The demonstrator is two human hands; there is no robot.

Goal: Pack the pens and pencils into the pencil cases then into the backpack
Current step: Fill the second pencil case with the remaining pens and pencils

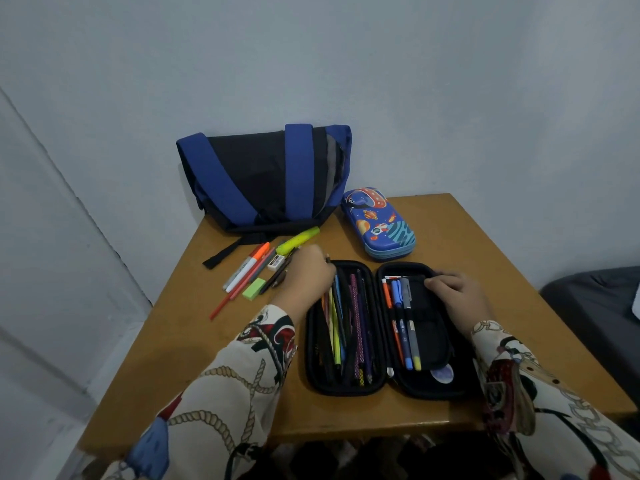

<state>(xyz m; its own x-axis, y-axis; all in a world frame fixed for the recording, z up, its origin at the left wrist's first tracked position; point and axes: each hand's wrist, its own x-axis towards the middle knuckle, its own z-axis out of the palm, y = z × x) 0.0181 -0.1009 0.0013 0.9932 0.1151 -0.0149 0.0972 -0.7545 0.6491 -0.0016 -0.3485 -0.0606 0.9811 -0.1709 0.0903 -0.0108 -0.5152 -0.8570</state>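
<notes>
The black pencil case (381,327) lies open flat in front of me, close to the near edge of the worktop (242,375), both halves running away from me. My right hand (453,296) rests curled on the far end of its right half, pinning it; it holds nothing. My left hand (304,271) sits at the far end of the left half, fingers bent over a dark pencil tip, though I cannot tell if I grip it. The loose pens and pencils (249,271) lie just left of that hand, long axes slanting away to the right, so my left is the nearer one. Bare worktop spreads around them. Beyond, the blue pencil case (379,225) is closed, and the backpack (263,178) leans on the wall.
</notes>
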